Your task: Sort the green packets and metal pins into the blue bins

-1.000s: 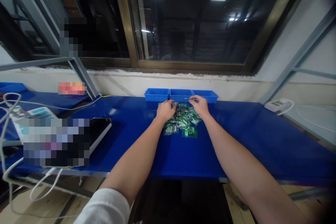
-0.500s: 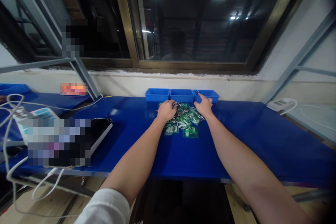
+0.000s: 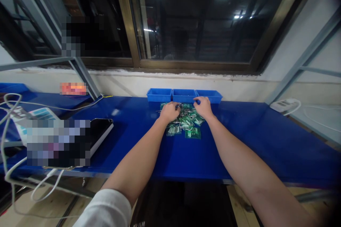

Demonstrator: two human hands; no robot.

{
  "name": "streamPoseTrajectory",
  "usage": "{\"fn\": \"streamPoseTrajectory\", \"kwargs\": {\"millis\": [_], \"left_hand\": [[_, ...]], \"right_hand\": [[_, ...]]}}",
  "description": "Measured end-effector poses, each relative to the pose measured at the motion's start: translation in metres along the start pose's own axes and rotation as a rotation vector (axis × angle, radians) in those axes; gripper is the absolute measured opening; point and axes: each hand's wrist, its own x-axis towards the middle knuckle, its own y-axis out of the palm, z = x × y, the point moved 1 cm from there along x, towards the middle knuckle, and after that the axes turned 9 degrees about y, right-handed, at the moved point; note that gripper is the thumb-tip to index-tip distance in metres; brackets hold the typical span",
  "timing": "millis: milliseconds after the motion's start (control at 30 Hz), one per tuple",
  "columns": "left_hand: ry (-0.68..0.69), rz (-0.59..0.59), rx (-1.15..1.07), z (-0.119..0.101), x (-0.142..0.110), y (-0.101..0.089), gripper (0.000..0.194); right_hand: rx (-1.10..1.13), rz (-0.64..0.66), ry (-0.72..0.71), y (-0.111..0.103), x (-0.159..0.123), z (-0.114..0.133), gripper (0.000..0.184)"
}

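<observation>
A heap of small green circuit boards with metal pins lies on the blue table, just in front of three small blue bins set in a row. My left hand rests on the left edge of the heap with its fingers curled down among the boards. My right hand is at the heap's far right edge, fingers bent and pinched near the middle and right bins. What either hand grips is too small to make out.
A dark flat device and blurred items lie at the left, with white cables hanging over the table's edge. A white power strip sits at the far right. A wall and dark window stand behind the bins.
My right hand reached out to the right bin half a second ago and has come back to the heap. My left hand has stayed on the heap's left edge.
</observation>
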Motion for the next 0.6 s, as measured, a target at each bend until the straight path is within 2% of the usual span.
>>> {"fn": "streamPoseTrajectory", "kwargs": {"millis": [133,267,400,600], "left_hand": [[0.051,0.075,0.01,-0.002,-0.001,0.003,0.032],[0.05,0.141,0.02,-0.004,-0.002,0.001,0.034],[0.053,0.174,0.04,-0.006,-0.002,-0.001,0.035],[0.037,0.188,0.039,-0.009,-0.003,-0.003,0.033]], "right_hand": [[-0.097,0.251,-0.116,0.01,-0.006,0.016,0.026],[-0.176,0.399,-0.125,0.017,-0.012,0.025,0.032],[-0.176,0.437,-0.125,0.017,-0.013,0.027,0.028],[-0.119,0.398,-0.13,0.017,-0.009,0.026,0.021]]}}
